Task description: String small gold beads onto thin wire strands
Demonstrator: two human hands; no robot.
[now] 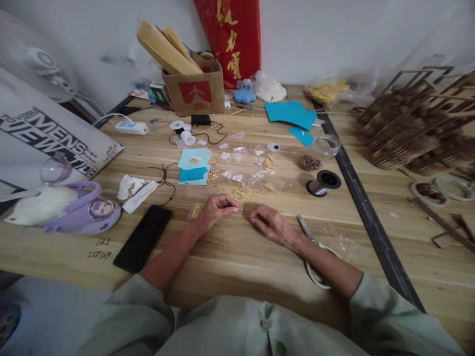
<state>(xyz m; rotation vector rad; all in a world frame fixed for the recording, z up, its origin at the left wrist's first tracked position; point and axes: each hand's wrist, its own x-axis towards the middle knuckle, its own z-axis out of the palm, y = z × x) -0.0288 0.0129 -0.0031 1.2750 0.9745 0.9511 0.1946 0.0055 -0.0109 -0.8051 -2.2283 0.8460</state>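
My left hand (221, 207) is closed in a pinch just above the wooden table, its fingertips pointing right. Facing it across a small gap, my right hand (270, 221) has its fingers curled and pressed together. Whatever either pinch may hold is too small to make out. Just beyond the fingertips lie loose gold beads (242, 192) and another gold pile (270, 186). A small bag of gold beads (196, 211) rests left of my left hand. Silver beads (237, 177) sit in little heaps farther back. Scissors (311, 240) lie partly under my right forearm.
A black phone (143, 239) lies left of my left forearm. To the right stand a wire spool (323, 183) and a jar of dark beads (310, 161) on its side. Blue sheets (291, 114), a cardboard box (195, 94) and brown wooden racks (404, 123) are farther off.
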